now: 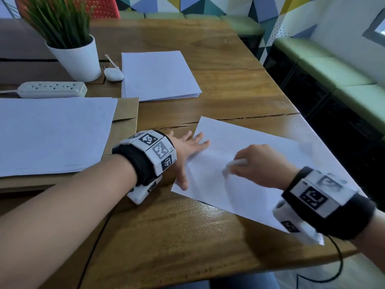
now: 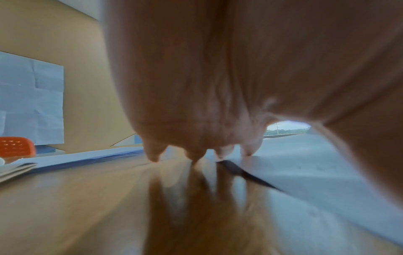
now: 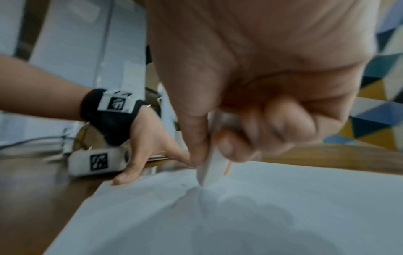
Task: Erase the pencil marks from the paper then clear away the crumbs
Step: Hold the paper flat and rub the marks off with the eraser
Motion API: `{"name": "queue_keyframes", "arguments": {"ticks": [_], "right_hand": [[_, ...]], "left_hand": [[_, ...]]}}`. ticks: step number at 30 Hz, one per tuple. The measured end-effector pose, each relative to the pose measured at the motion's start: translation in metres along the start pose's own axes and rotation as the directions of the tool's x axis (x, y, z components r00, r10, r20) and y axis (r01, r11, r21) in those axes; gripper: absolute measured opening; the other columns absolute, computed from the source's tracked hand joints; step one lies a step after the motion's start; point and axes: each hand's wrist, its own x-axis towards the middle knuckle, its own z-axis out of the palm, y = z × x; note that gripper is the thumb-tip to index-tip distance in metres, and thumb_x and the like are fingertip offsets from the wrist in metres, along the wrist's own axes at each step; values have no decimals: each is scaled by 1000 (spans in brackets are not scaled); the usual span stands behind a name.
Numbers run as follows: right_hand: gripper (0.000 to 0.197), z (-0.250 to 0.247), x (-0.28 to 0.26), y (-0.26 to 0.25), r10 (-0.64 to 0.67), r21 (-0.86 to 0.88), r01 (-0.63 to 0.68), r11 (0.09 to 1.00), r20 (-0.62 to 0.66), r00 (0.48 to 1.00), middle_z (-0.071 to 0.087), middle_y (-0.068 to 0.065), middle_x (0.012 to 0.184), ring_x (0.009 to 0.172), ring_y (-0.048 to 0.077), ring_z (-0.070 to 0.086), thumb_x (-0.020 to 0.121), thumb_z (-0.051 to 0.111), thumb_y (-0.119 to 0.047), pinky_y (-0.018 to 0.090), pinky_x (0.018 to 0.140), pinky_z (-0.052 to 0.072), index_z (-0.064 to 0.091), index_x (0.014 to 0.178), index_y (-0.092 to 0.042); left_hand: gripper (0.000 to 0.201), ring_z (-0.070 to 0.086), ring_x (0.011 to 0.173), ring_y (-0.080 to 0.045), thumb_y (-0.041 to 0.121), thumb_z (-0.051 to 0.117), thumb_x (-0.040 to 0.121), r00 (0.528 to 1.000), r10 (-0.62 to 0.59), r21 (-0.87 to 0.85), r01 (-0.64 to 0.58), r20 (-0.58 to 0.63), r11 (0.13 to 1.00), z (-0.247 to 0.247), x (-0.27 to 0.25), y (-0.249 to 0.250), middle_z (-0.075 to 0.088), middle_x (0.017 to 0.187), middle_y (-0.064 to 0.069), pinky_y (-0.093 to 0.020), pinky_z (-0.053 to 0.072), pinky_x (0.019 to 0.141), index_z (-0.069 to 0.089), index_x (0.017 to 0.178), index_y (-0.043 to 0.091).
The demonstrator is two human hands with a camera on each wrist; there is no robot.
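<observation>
A white sheet of paper (image 1: 256,172) lies at an angle near the table's right corner. My right hand (image 1: 260,165) pinches a white eraser (image 1: 235,164) between thumb and curled fingers, its tip pressed on the sheet. The right wrist view shows the eraser (image 3: 210,170) touching the paper (image 3: 261,215) beside faint pencil marks (image 3: 182,185). My left hand (image 1: 188,148) lies flat with fingers spread, pressing the sheet's left edge. In the left wrist view its fingertips (image 2: 220,154) rest on the paper's edge (image 2: 305,163). The image is blurred around the right hand.
A stack of white paper (image 1: 158,75) sits at the back, and another sheet (image 1: 52,134) on a brown envelope (image 1: 125,119) at the left. A potted plant (image 1: 73,49), power strip (image 1: 52,89) and white earbud case (image 1: 113,74) stand behind. The table's edge (image 1: 325,130) runs close on the right.
</observation>
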Motion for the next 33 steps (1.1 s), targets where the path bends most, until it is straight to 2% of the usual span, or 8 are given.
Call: {"name": "queue_keyframes", "arguments": {"ticks": [4,9,12,14,17,22,27,33], "right_hand": [[38,-7,-5,34,-65,295,61,954,5,998,65,5,100,99,22,59,83,58,-42,33,82,45,70,91,-6],[13,19,-26,32,-15,555,-16,832,52,999,45,0,142,133,6,36,91,56,-24,20,104,28,68,94,-20],[28,31,-34,17,74,694,-84,715,44,996,52,12,133,123,12,48,92,54,-24,36,99,40,69,96,0],[28,29,-34,6,99,719,-125,684,78,992,61,14,101,91,21,62,93,53,-25,36,77,49,68,92,-2],[23,13,-19,-3,48,616,-59,785,34,998,52,0,66,56,11,46,91,55,-31,18,48,35,63,78,-14],[23,-8,24,-12,-205,174,201,964,1,979,70,7,97,89,24,62,89,58,-33,33,84,48,68,100,-16],[30,-5,39,-33,-436,-85,442,893,81,896,60,2,120,113,22,53,92,54,-25,39,94,44,62,119,-33],[26,-9,28,-18,-450,-230,516,825,283,847,57,-1,110,105,21,55,95,49,-25,32,80,46,62,116,-30]], "left_hand": [[114,-28,140,-26,41,76,72,999,15,56,-13,-35,998,-3,-4,3,-30,153,4,-59,-13,109,-10,147,39],[76,-21,143,-22,33,56,90,991,-12,-65,3,-136,998,8,-12,10,-17,157,7,-57,-11,111,7,148,38],[82,-18,144,-19,51,48,90,989,-46,-113,30,-139,993,19,-14,17,-16,157,7,-58,-10,112,-3,150,28],[98,-19,144,-20,55,56,83,993,-41,-109,29,-107,994,19,-12,16,-21,156,7,-58,-10,111,-11,149,26],[108,-19,144,-20,49,66,78,997,14,-90,-22,-80,996,10,-6,5,-22,155,11,-56,-11,111,-13,148,29],[119,-19,144,-19,42,76,71,995,52,-42,-56,-83,998,-3,3,1,-20,155,13,-53,-9,113,-13,148,30],[129,-19,144,-18,44,83,61,990,40,-102,-54,-134,993,2,8,-6,-14,156,17,-55,-13,110,-10,149,33],[126,-19,144,-22,50,78,65,995,31,-20,-33,-97,999,-1,6,0,-21,156,12,-61,-10,109,-15,148,29]]}}
